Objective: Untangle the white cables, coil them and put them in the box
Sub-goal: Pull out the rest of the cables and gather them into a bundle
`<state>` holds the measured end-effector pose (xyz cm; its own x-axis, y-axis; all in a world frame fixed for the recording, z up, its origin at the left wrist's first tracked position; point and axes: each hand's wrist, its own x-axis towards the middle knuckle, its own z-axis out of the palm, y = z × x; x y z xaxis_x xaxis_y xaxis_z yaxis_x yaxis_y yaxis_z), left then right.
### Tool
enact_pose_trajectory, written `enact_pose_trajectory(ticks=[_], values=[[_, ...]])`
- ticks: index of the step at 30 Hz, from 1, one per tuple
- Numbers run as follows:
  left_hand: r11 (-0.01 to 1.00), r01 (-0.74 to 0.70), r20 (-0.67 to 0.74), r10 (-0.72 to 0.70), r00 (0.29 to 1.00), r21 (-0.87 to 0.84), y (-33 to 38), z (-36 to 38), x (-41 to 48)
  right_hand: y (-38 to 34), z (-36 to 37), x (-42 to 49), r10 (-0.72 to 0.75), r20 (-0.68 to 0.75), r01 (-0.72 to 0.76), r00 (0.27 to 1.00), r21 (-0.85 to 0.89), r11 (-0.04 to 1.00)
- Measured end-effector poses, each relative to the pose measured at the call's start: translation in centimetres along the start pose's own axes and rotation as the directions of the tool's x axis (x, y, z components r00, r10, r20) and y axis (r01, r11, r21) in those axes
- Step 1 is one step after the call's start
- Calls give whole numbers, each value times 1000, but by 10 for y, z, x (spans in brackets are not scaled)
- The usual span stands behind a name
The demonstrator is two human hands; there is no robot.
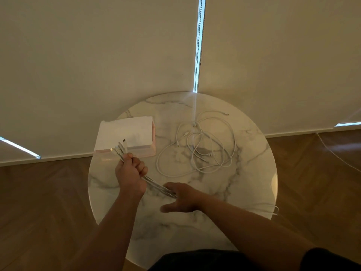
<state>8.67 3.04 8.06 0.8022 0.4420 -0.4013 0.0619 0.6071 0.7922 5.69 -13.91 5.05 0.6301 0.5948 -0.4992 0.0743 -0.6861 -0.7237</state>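
Left hand (130, 174) tight around a bunch of white cables (153, 183) mid-frame, right hand (182, 198) on it, grip unclear.

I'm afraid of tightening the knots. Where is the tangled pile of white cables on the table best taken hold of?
Probably at the loose plug end that trails out of the tangled pile on its far right side, pinched from above. It lies apart from the crossings, so drawing it out should follow one cable rather than cinch the loops.
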Motion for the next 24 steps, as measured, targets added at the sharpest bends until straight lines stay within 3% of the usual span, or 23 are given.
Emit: enact_pose_trajectory(ticks=[4,9,12,17,21,24], values=[[1000,3,-38,-3,999,-2,0,-6,1,-1,7,5,60,12,-61,998,209,976],[999,29,-138,-32,990,-25,5,-32,19,43,-6,-17,247,-48,-251,968,-126,960],[998,68,-166,-66,984,2,-5,-42,19,79,-9,-36,342,-24,-340,939,-190,921],[994,105,-213,-94,973,43,-20,-54,17,113,-13,-54,396,32,-365,918,-324,873],[988,105,-231,-77,970,112,-19,-66,22,132,-16,-65,398,137,-327,907,-368,870],[956,144,-180,-100,979,254,-23,-77,21,135,-34,-64,324,119,-301,938,-180,937]])
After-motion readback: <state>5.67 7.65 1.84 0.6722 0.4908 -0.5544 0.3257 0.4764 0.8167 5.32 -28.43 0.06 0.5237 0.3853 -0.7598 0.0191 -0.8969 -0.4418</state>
